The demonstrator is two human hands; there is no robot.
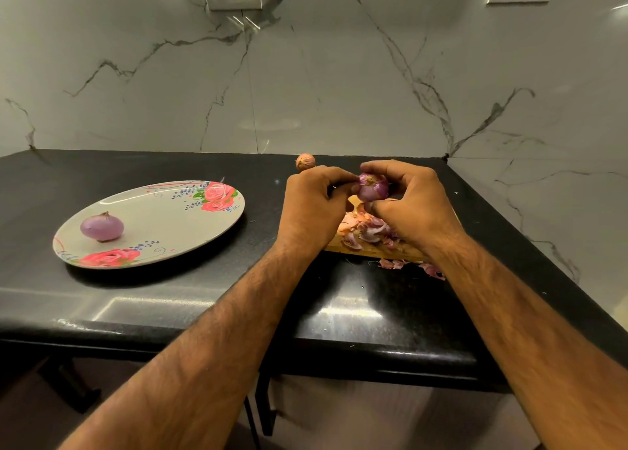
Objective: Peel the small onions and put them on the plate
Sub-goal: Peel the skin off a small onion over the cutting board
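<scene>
The plate [159, 218] is showing a pale grey face with pink-red roses, green leaves and blue sprigs. The peeled onion [102, 227] on it is glowing soft lilac. The held onion [372, 187] is showing purple-pink with pale streaks, the unpeeled onion [305, 161] orange-brown. Peels [368, 228] are lying pink, purple and orange on the tan board [370, 252]. The counter [170, 300] is gleaming speckled black; the wall [306, 75] is running white with grey veins.

Glossy black stone counter [170, 300]; wooden board [370, 247]; veined marble wall [306, 92].
</scene>
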